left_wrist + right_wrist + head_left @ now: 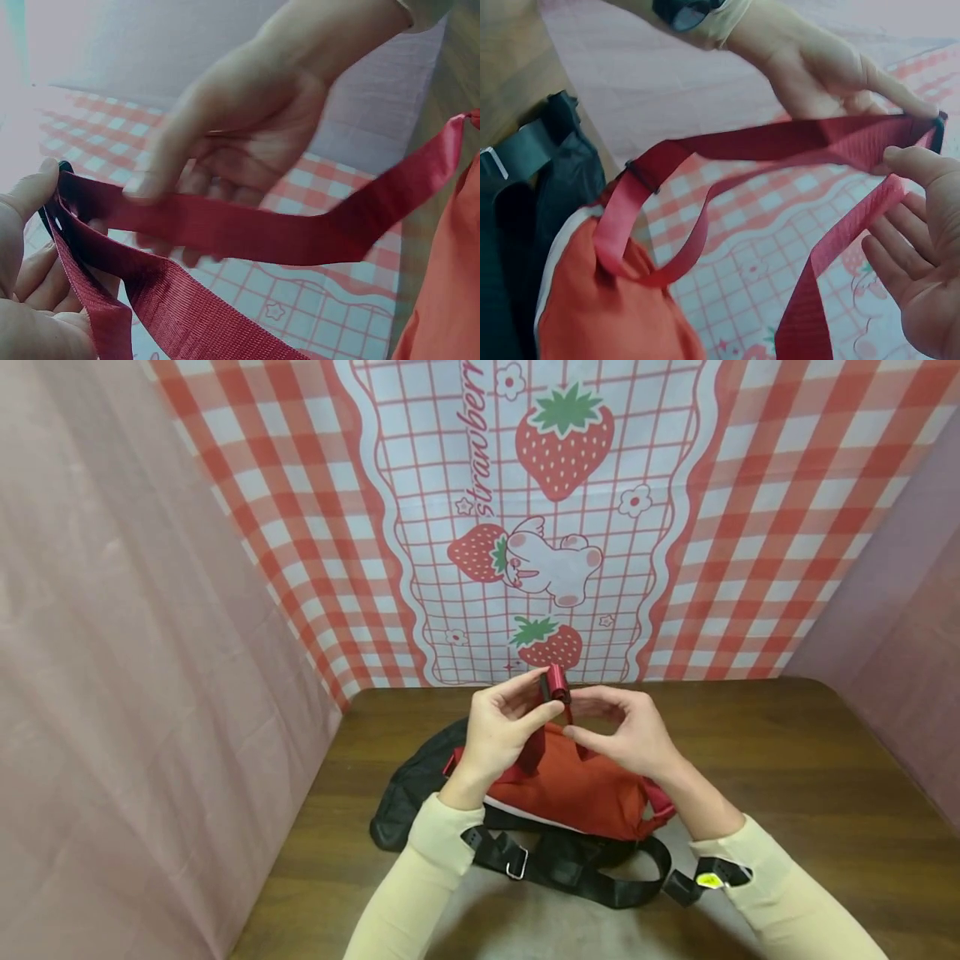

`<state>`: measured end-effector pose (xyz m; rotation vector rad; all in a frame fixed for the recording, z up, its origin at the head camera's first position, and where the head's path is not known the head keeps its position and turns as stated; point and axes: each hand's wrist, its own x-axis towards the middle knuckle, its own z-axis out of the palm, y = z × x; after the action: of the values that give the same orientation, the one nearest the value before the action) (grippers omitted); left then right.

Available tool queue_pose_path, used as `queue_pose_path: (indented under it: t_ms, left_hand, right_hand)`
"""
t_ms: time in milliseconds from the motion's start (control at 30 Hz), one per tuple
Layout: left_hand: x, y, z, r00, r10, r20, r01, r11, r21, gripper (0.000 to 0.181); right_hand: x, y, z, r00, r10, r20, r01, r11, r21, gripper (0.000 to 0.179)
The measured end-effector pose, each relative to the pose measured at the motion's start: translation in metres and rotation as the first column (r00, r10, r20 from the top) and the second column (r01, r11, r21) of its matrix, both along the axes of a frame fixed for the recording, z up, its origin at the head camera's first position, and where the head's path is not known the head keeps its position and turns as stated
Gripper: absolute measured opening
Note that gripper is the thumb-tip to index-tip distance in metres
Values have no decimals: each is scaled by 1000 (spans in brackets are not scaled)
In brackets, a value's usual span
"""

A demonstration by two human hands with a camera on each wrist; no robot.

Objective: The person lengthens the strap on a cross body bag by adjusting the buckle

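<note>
A red webbing strap (pixel 225 229) is raised above a red-orange bag (pixel 577 789) and runs down to it. My left hand (pixel 498 727) pinches the strap at a small black buckle (pixel 939 133), where several layers of webbing meet. Close by on the right, my right hand (pixel 637 735) pinches the strap between thumb and fingers, just short of the buckle. A small dark slider (pixel 643 178) sits lower on the strap, near the bag. In the head view the fingers hide part of the buckle.
Beside and under the red-orange bag lies a black fabric piece (pixel 412 785). A black strap (pixel 622 892) with a silver buckle (pixel 517 863) lies in front on the wooden table (pixel 810 760). A strawberry-print cloth (pixel 525 568) hangs behind, pink curtains (pixel 135 652) at the sides.
</note>
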<state>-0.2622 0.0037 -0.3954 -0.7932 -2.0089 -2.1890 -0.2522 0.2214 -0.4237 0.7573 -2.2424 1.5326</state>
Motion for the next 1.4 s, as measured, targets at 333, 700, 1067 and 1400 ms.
queue_pose_path:
  t_ms: [333,700,1067,1400]
  left_hand:
    - [1,2,-2,998,-63,-19,62,997,-51,47]
    - [4,3,-6,994,-83,-65,74,988,-137,49]
    - [1,2,-7,993,-89,-72,78,987,-143,47]
    - [0,2,-7,992,-94,-82,81,986,-144,47]
  right_hand:
    - [-3,18,17,987,139,-75,-142,989,-36,47]
    - [-2,15,38,992,89,-88,-82,994,73,38]
    - [-2,8,38,990,113,-86,-124,983,-138,27]
    - [-3,5,36,985,170,-6,-168,968,-186,31]
